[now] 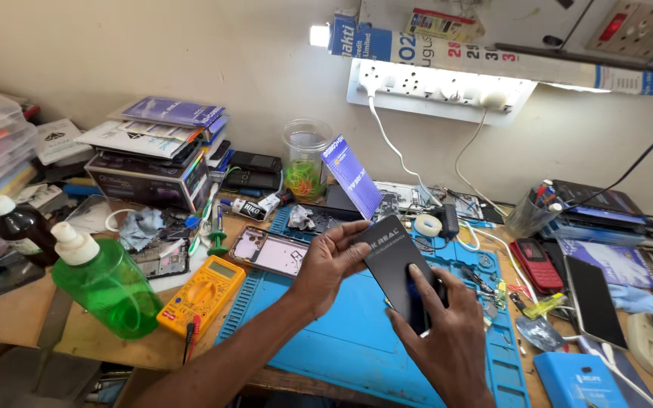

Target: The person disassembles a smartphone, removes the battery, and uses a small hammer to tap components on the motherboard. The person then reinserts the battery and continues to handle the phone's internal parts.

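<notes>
Nearby — clear cup [305, 155] holds coloured bands [301, 180].

Plain cream wall [190, 53] behind the bench. White power strip [432, 87] fixed to the wall, with a lit tube light [493, 64] just above it; white cables hang down from the strip. A second socket board [644, 26] sits at upper right. Wooden workbench [9, 317], partly covered by a blue work mat [357, 340].
</notes>
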